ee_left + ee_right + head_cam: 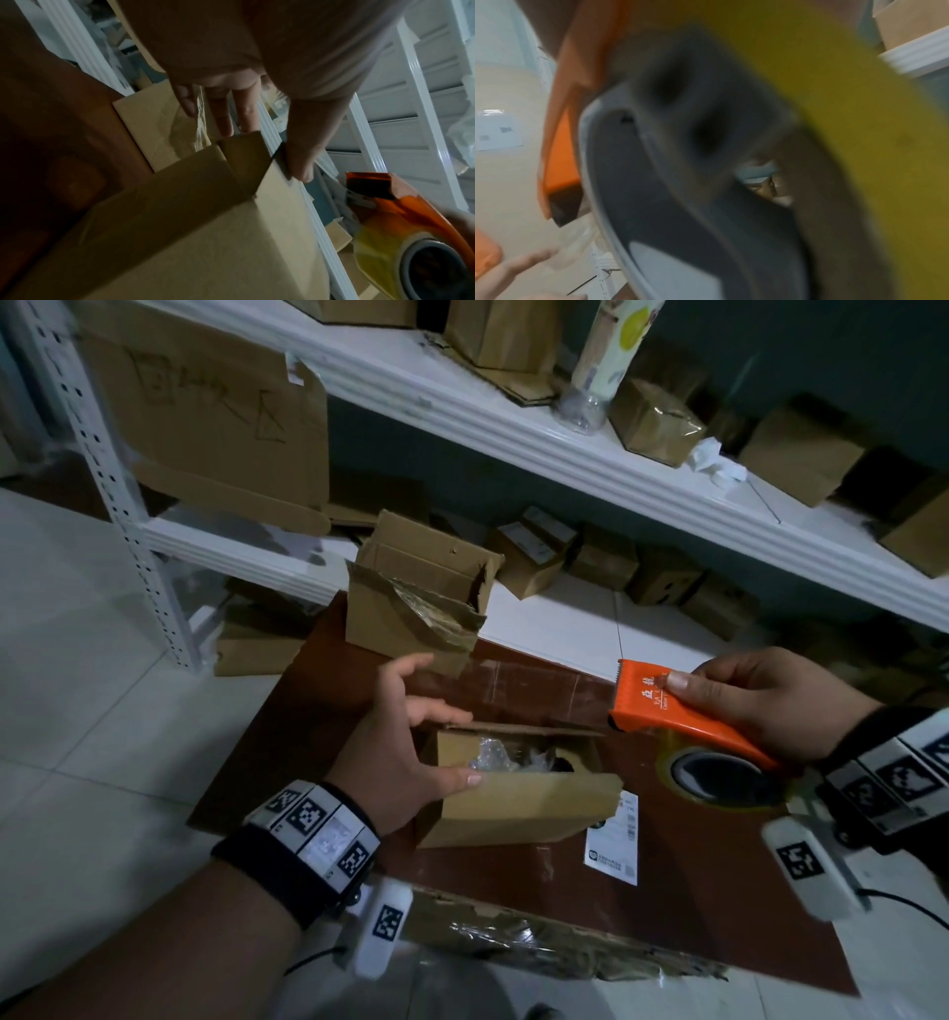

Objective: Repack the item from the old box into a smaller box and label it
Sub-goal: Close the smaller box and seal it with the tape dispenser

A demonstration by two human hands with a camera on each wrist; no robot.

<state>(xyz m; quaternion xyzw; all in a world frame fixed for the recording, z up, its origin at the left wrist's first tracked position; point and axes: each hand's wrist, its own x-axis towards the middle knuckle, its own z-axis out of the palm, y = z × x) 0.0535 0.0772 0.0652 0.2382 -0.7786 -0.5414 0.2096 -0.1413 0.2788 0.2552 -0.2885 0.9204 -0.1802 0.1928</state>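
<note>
A small open cardboard box (518, 809) sits mid-table with a bubble-wrapped item (500, 757) inside. My left hand (447, 747) is at its left end, thumb lying on the near flap, fingers straight over the far flap (241, 154). My right hand (744, 701) grips an orange tape dispenser (683, 719) with a yellowish roll (859, 142), held above the table to the right of the box. The old box (411, 603), open with torn tape, stands at the table's far edge. A white label (613, 839) lies flat beside the small box.
The brown table (693, 942) has taped cardboard scrap (539, 937) along its near edge. A white metal shelf unit (513, 433) full of cardboard boxes stands right behind. Flattened cardboard (221, 428) leans at the left. White floor tiles lie on the left.
</note>
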